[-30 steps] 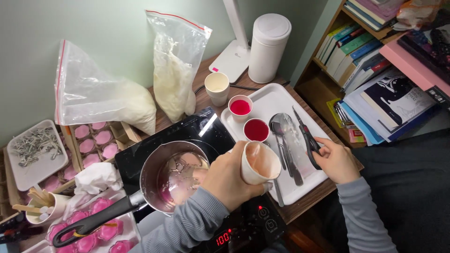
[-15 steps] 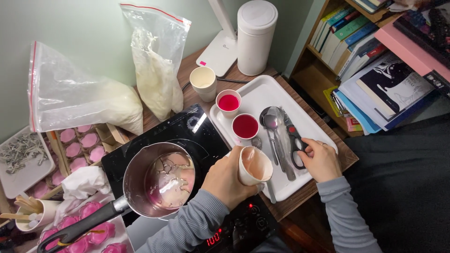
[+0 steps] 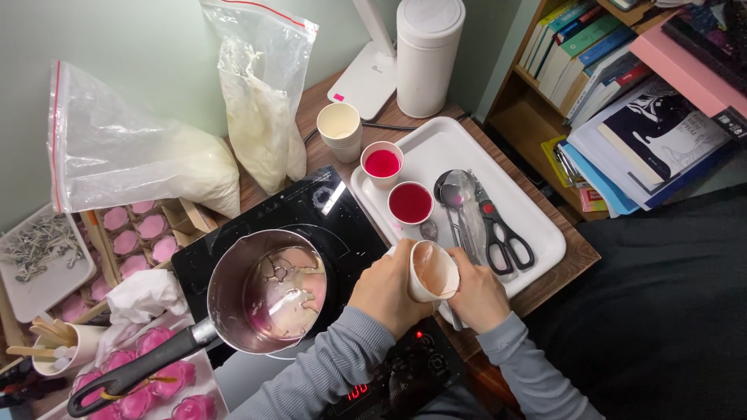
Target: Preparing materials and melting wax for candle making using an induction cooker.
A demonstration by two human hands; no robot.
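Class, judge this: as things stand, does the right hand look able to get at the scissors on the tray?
Probably yes: the right hand is beside the scissors, which lie uncovered on the white tray.

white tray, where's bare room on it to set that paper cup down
The white tray is bare along its far corner, beyond the scissors and spoons, toward the white canister. Its near-left side is crowded: two cups of red liquid, the spoons, and both hands, left hand and right hand, around the paper cup.
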